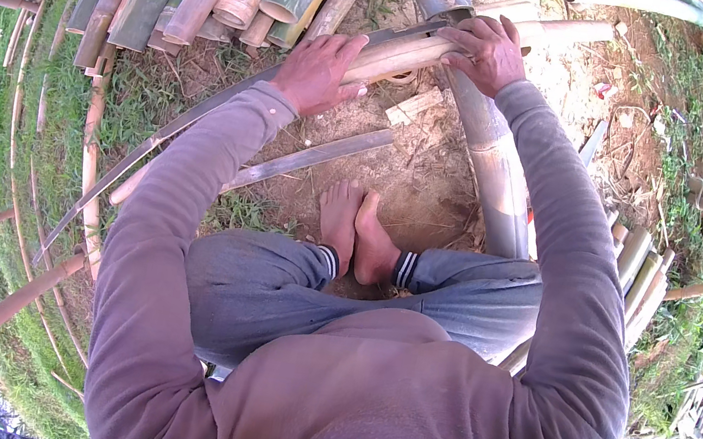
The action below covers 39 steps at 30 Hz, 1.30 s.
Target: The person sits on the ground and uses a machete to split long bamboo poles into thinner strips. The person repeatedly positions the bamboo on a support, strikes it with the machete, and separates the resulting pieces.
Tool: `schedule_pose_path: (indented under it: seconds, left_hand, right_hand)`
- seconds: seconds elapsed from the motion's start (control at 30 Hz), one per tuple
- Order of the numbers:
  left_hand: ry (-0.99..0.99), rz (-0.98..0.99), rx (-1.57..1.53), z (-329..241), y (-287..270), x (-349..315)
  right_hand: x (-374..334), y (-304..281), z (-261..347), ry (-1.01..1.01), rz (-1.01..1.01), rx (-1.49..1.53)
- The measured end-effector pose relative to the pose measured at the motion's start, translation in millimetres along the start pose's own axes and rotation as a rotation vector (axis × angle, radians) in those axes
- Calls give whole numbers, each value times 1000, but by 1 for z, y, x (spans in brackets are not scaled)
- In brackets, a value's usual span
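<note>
Apparently, the step in hand is steadying a long, pale, split-bamboo strip [400, 53], which lies across a thick, greyish, round bamboo pole [493, 155]; the left hand [316, 72] and the right hand [491, 56] both hold it between thumb and fingers. I judge that the next move calls for even pressure, so the strip does not slip.

The left hand [316, 74] and right hand [487, 57] partly cover the bamboo strip [399, 59]. A red item [602, 90] on the ground [429, 177] is too small to identify.
</note>
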State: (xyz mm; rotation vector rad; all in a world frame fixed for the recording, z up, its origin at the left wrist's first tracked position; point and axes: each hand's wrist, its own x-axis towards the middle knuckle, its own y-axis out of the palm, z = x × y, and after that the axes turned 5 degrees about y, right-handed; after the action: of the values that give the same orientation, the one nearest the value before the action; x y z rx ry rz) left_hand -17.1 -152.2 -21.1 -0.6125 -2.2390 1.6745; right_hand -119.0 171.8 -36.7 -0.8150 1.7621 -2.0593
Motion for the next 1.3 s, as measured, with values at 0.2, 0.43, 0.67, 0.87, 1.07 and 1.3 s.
schedule_pose_path:
  seconds: [0.2,0.43,0.67,0.87,1.07,1.3]
  left_hand:
    - [6,-153,-153,-14,57,53]
    - [-64,-120,-130,-20,55,52]
    - [-139,77,53,-29,41,60]
    - [-132,30,111,-14,28,34]
    - [-117,11,141,-23,34,27]
    - [-132,-3,163,-9,59,34]
  right_hand:
    - [-5,1,4,27,-129,-23]
    - [-202,-4,-61,747,-51,189]
    - [-375,30,-117,711,1143,144]
    - [-388,40,-92,776,967,17]
    - [-401,11,-93,1260,151,302]
    - [-375,-84,-50,979,-959,839]
